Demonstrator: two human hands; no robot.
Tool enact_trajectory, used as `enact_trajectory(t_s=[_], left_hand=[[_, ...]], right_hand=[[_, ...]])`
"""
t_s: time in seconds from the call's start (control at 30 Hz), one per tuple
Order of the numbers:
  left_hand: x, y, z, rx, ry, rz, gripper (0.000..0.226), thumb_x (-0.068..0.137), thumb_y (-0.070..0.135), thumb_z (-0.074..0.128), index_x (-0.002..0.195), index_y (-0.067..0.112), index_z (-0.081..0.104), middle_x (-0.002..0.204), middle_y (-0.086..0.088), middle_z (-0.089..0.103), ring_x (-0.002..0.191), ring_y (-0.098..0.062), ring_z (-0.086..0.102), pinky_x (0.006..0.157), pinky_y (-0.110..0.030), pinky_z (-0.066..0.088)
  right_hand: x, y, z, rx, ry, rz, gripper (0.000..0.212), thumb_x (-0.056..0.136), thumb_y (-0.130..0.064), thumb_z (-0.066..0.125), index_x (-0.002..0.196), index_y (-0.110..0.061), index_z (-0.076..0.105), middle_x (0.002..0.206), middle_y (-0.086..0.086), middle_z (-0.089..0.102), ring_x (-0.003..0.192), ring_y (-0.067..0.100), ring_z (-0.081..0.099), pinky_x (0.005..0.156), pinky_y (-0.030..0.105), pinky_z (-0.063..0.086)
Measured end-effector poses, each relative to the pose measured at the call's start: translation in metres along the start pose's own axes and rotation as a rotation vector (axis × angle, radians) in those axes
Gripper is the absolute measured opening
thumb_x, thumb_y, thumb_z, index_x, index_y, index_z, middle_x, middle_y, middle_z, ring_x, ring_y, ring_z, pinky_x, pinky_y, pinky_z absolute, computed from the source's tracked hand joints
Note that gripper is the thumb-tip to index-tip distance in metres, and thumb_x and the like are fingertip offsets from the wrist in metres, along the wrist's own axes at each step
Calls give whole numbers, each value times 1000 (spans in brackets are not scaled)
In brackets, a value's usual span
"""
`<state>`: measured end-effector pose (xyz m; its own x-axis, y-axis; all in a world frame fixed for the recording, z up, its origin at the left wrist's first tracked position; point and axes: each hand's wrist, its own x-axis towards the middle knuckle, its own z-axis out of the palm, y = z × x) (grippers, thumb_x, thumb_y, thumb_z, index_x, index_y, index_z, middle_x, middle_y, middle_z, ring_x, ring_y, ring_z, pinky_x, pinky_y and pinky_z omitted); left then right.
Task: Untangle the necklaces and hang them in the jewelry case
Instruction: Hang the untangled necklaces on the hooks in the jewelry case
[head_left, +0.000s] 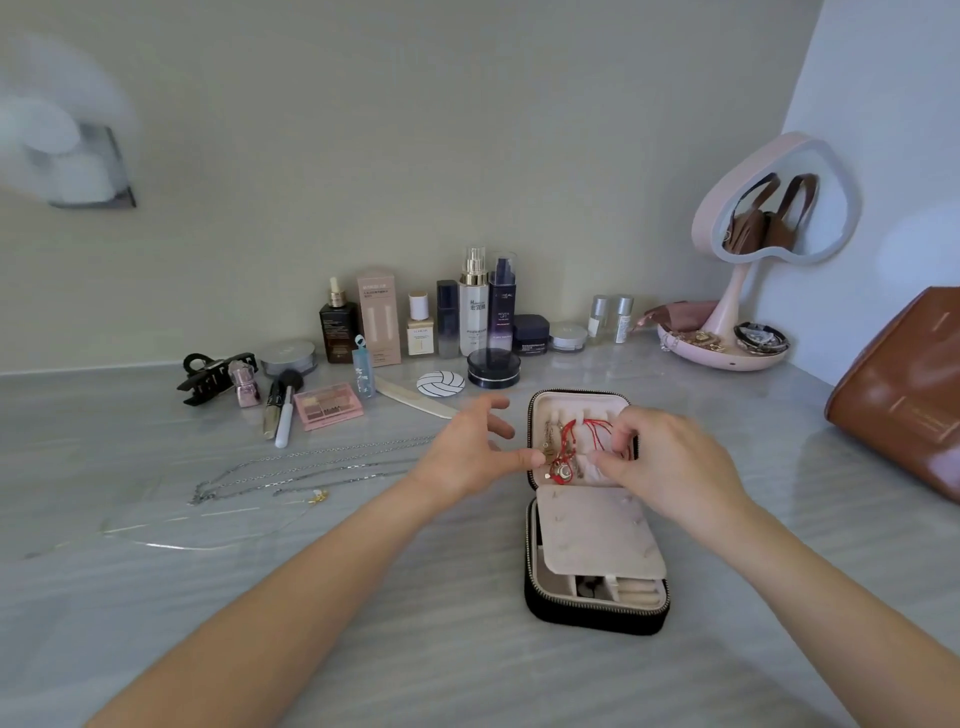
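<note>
left hand (465, 454): fingers spread and apart, gripping nothing. thumb tip sits at the small charms on the left side of the case lid; can't tell if it touches them.
right hand (672, 465): fingers curled in tight, pinching the red cord necklace (571, 449) over the lid's right half. fingertips are blurred.
red cord necklace: inside the open lid, looped up toward the hooks along the top edge, with a red-and-silver pendant hanging low near the hinge.
jewelry case (592, 618): black with a zip, lying open on the table (415, 623) in front of me. lid (576, 401) is on the far side, and a pink flap (597, 530) lies over most of the near tray.
silver chains (311, 467): stretched out flat on the table, left of my left hand, well apart from the case.
thin necklace (218, 540): big loop on the table near the silver chains, with a small gold charm on it.
back row: cosmetics bottles (472, 306) against the wall, with a hair claw (213, 374) and an eyeshadow palette (327, 406) in front of them to the left.
right side: heart mirror (779, 208) on a pink stand, brown bag (904, 389) at the table edge.
</note>
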<state>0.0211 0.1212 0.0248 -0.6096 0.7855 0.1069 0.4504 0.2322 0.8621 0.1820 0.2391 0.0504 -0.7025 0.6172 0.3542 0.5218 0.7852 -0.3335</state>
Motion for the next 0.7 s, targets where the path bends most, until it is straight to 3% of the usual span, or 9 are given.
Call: enact_trajectory(t_s=[0.2,0.33,0.43,0.53,0.63,0.7], left_hand=[[-9,-20,-54,118,132,-5,35,79,26,69,110,16,56,94,7,57,73,-9,55,51,-19,39],[-13,-41,-97,254,230,-19,6,83,17,62,90,17,63,79,10,58,75,-8,56,63,-19,43],[-18,-58,-120,406,143,-86,5,82,14,62,86,16,66,83,5,60,81,-14,59,78,-25,45],[-29,-75,-133,465,71,-193,21,79,22,68,99,13,65,87,3,59,84,-13,56,76,-22,42],[-35,-89,-135,565,46,-221,31,76,36,70,100,20,62,89,5,54,87,-14,53,80,-25,45],[-35,-93,-133,585,63,-196,22,76,38,69,90,25,60,83,7,54,88,-17,54,82,-31,49]], right_hand=[[0,1,5,6,-35,-30,19,73,-43,67,70,-28,55,74,-9,62,81,22,61,61,30,43],[5,-11,-2,-82,71,-75,22,77,-43,64,87,-24,62,97,-1,54,88,28,59,64,31,40],[12,-29,-2,8,52,-145,19,76,-40,65,86,-23,63,94,0,57,87,26,60,72,35,46],[15,-55,14,-2,-44,-250,15,77,-45,62,77,-31,55,80,-12,52,88,18,59,76,35,47],[18,-87,32,-77,-109,-311,19,81,-48,56,89,-31,59,97,-10,53,97,17,58,71,30,43],[22,-109,45,-72,-168,-349,21,82,-46,56,93,-28,60,105,-6,55,101,18,57,72,29,42]])
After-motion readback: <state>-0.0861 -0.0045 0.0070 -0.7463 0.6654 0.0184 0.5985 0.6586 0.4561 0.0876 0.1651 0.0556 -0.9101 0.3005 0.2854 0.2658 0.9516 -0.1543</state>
